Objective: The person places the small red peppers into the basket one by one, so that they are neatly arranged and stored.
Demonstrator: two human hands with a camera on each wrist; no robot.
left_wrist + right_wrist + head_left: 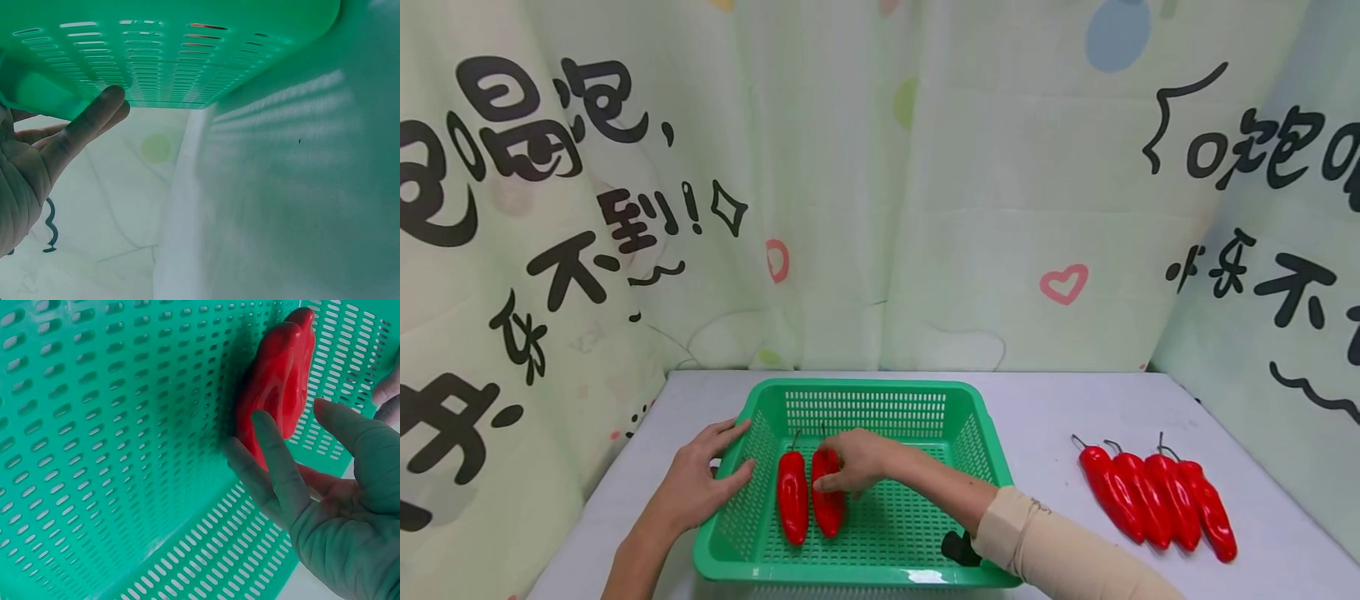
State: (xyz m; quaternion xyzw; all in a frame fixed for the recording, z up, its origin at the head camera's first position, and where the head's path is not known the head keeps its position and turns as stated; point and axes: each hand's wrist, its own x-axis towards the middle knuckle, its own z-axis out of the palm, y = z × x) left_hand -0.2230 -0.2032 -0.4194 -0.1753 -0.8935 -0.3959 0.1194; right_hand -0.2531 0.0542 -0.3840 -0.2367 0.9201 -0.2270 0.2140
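Inside a green plastic basket (850, 573), two red chili peppers (792, 498) lie side by side on the left part of the mesh floor. My right hand (861, 462) reaches over the pepper on the right (828, 514), its spread fingers and thumb around it. In the right wrist view, the thumb looks slightly apart from the red peppers (275, 381), and the fingertips are close to or touching one. Against the basket's left side rests my left hand (696, 483), fingers extended. The left wrist view has its thumb near the slotted wall (147, 59).
Several more red chili peppers (1157, 500) lie in a row on the white table (1045, 433), right of the basket. A printed curtain (970, 208) hangs behind and along both sides. A black object (961, 549) shows beneath the right forearm's beige sleeve (1060, 542).
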